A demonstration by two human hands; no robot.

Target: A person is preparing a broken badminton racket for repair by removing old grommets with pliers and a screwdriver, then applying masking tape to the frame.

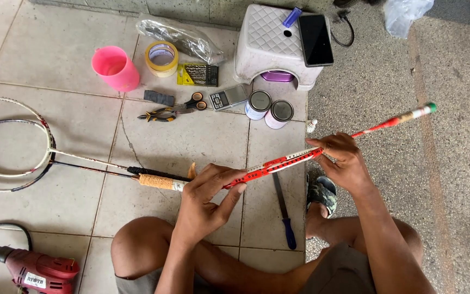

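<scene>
1. Left hand (208,198): fingers curled shut around the near end of the red racket frame piece (322,148), thumb pressing along its underside.
2. Right hand (341,158): closed on the same red piece further along, fingertips pinching it from above.
3. Red racket frame piece: a thin red-and-white bar pierced with small holes, held clear of the floor between the two hands; it runs from the centre of the view toward 2 o'clock and ends in a green tip (432,107).
4. Two rackets (12,144) lie on the tiled floor (55,54) at 9 o'clock, their handles pointing toward the left hand; one handle is wrapped in tan grip (159,182).
5. At 12 o'clock: a white stool (267,43) bearing a dark phone (315,39), two small tins (270,108) just in front of it, a pocket scale (228,97), scissors (191,103), pliers (159,115), a tape roll (162,58) and a pink cup (115,68).
6. A blue-handled file (284,209) lies on the floor under the bar, near 6 o'clock; a red drill (36,269) sits at 8 o'clock.
7. Step in hand, as judged: inspecting or straightening the red piece with both hands. Any next move would call for steady two-point support, since the bar looks slender and easily bent.
</scene>
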